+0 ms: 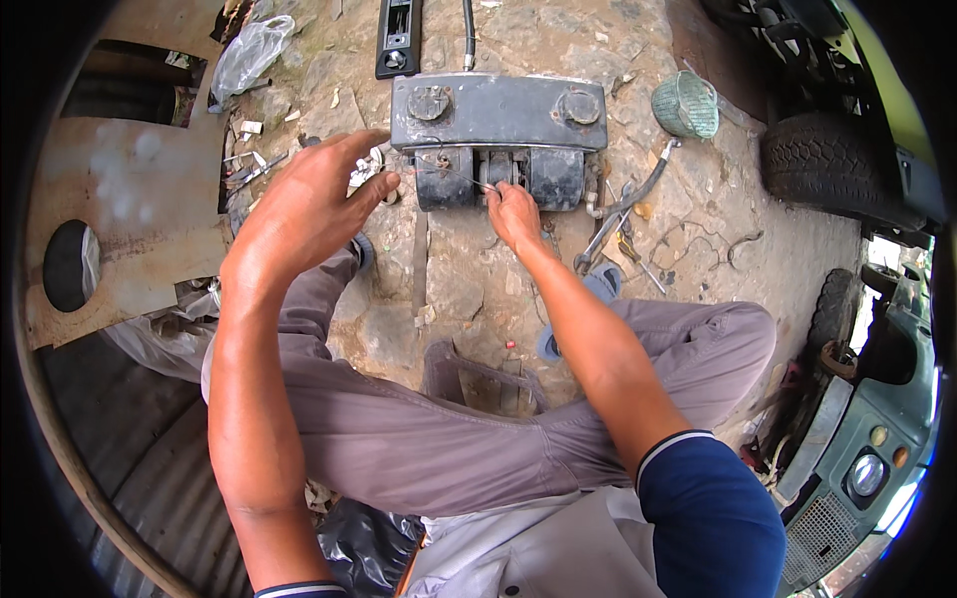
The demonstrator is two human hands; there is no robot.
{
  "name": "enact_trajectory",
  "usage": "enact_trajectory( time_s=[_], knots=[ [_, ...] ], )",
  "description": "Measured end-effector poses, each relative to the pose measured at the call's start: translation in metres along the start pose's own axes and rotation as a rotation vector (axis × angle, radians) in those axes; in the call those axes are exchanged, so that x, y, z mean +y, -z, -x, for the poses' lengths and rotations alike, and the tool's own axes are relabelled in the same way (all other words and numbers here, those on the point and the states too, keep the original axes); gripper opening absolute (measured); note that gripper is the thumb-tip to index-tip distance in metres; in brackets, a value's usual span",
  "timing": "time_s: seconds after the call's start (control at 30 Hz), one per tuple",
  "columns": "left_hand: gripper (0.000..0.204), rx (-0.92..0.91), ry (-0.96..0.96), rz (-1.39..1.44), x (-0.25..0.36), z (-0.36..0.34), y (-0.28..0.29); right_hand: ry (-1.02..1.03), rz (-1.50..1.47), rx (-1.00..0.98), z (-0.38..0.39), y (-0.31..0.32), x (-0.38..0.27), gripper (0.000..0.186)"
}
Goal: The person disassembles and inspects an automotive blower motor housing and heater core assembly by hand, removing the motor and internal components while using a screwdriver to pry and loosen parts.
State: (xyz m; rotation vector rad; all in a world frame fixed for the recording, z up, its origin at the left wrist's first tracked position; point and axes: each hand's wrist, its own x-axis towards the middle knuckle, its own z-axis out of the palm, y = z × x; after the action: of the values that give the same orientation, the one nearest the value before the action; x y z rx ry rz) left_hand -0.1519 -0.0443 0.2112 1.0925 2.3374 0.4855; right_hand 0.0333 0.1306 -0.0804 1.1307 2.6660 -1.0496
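Note:
In front of me on the stone ground lies a black metal unit, with two round caps on its top panel and two dark drum-shaped housings below. My right hand reaches the gap between the drums, its fingers pinched on a thin metal piece whose kind I cannot make out. A thin wire runs along the left drum. Beside the unit's left end, my left hand hovers with thumb and fingers apart, holding nothing. Small white scraps show on the ground behind its thumb.
Right of the unit lie wrenches, a screwdriver and a pale green basket. Beyond it are a black panel and a rod. A cut metal sheet borders the left; a tyre stands right.

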Motion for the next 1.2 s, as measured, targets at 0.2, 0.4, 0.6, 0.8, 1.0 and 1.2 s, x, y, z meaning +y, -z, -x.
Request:
enact_trajectory(
  time_s=[0.2, 0.4, 0.6, 0.8, 1.0, 1.2],
  knots=[
    [0.043, -0.030, 0.027, -0.035, 0.006, -0.003, 0.003, 0.096, -0.003, 0.038, 0.038, -0.008, 0.040, 0.027],
    [0.045, -0.028, 0.041, -0.023, 0.004, -0.001, 0.002, -0.212, -0.331, 0.198, 0.036, -0.005, 0.018, 0.042],
    [0.046, -0.042, 0.043, -0.030, 0.008, -0.003, -0.001, -0.287, -0.072, 0.550, 0.021, 0.035, 0.015, 0.074],
    [0.048, -0.063, 0.034, -0.029, 0.007, -0.012, -0.004, -0.413, 0.160, 0.403, -0.004, 0.057, 0.014, 0.101],
    [0.047, -0.092, -0.004, -0.087, 0.017, -0.047, -0.023, -0.500, 0.199, 0.300, -0.016, 0.061, 0.012, 0.106],
    [0.054, -0.195, -0.136, -0.465, -0.002, -0.154, -0.090, -0.528, 0.250, 0.257, -0.025, 0.064, 0.016, 0.110]
  ],
)
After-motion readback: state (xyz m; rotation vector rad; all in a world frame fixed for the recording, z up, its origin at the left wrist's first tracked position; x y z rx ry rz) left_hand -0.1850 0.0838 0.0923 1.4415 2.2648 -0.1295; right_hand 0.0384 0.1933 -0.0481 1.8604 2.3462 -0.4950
